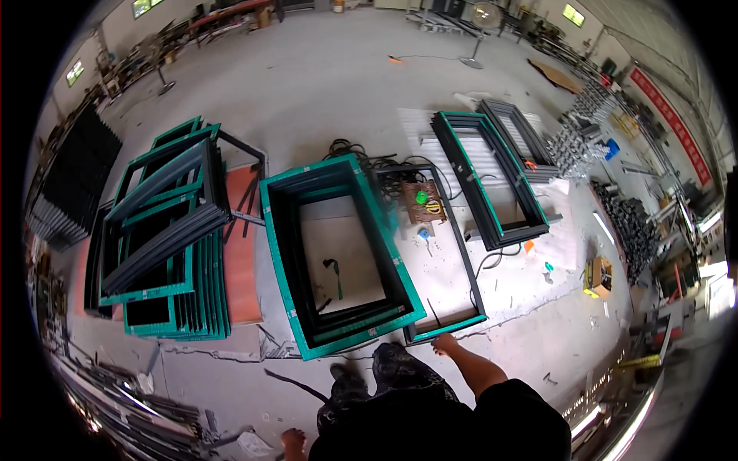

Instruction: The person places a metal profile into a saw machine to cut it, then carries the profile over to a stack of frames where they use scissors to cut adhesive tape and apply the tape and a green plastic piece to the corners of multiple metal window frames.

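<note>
My right hand [444,345] hangs just off the near edge of a single dark frame with a green near side [453,327]. Whether it touches that frame, or holds anything, is too small to make out. My left hand [293,439] is low at my left side, its fingers indistinct. Directly in front of me stands a stack of rectangular frames [400,288], black inside with green tops. On the floor inside the stack lies a green-handled tool with a black head [339,284]. A dark strip [296,383] lies on the floor beside my left foot.
More green and dark frames [201,300] are piled at the left. Other frames [469,173] lie at the right, near an open cardboard box [601,275]. A brown crate [421,201] and black cable coils [388,175] sit beyond the single frame. A fan [484,17] stands farther back.
</note>
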`<state>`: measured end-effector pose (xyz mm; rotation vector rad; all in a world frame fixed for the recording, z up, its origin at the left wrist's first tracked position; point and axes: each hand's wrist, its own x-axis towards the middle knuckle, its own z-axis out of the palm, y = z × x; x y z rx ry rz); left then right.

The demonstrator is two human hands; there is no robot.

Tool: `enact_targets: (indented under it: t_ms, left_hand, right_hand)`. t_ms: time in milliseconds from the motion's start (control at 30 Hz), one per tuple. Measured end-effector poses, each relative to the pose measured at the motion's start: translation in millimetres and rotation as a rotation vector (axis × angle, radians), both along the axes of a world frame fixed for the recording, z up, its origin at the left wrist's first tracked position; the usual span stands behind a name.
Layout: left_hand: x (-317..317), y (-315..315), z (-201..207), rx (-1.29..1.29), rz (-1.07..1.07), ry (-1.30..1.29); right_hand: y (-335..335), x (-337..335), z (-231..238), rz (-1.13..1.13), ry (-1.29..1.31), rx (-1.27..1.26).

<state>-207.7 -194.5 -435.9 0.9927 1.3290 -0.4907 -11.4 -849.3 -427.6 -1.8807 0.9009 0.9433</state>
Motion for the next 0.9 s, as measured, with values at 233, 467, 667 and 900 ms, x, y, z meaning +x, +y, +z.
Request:
enact_targets:
  t_ms: [233, 467, 667, 900]
  left_hand:
    - [149.2, 146.8, -17.9, -0.072, 0.112, -0.212]
    - [265.7, -29.7, 36.8, 0.135, -0.232, -0.24]
    - [245.9, -104.5, 12.6, -0.005, -0.421, -0.107]
    - [258.3, -120.1, 29.3, 0.145, -0.208, -0.099]
  right_hand:
    - [90.5, -57.8, 5.5, 0.263, -0.148, -0.16]
    - [77.3, -24.1, -6.8, 0.025, -0.052, -0.004]
    - [62.5, 80.8, -13.3, -0.122, -0.041, 0.185]
    - [-8.3, 189.1, -47.7, 0.219, -0.258, 0.061]
